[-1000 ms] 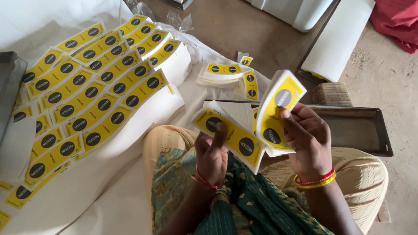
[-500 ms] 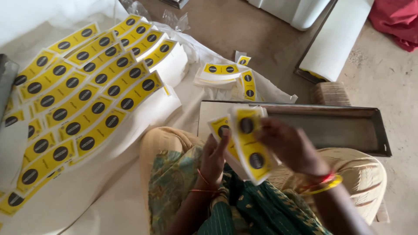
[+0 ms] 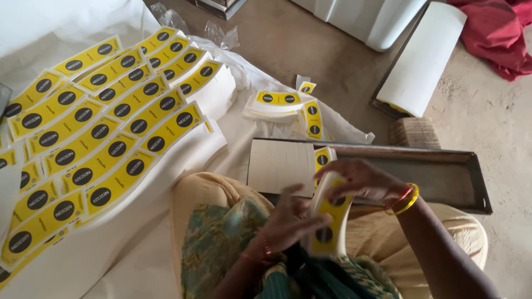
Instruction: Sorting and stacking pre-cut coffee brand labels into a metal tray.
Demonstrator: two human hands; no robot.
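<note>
A bent strip of yellow stickers with black circles [image 3: 329, 218] stands on edge over my lap. My right hand [image 3: 363, 180] grips its top end, and my left hand [image 3: 288, 218] presses against its lower left side. Both hands are blurred by motion. Just behind them a metal tray [image 3: 443, 177] holds a white sheet [image 3: 281, 165] and another yellow sticker strip [image 3: 322, 157].
Many yellow sticker strips [image 3: 94, 133] lie spread on white sheets at the left. A small stack of stickers [image 3: 280, 102] sits behind the tray. A white board [image 3: 424, 58], a red cloth [image 3: 496, 33] and a small wooden block [image 3: 414, 133] lie at the right on the floor.
The sticker sheets held apart in both hands have come together into one bent strip, lowered toward my lap. My right hand moved left and down over it.
</note>
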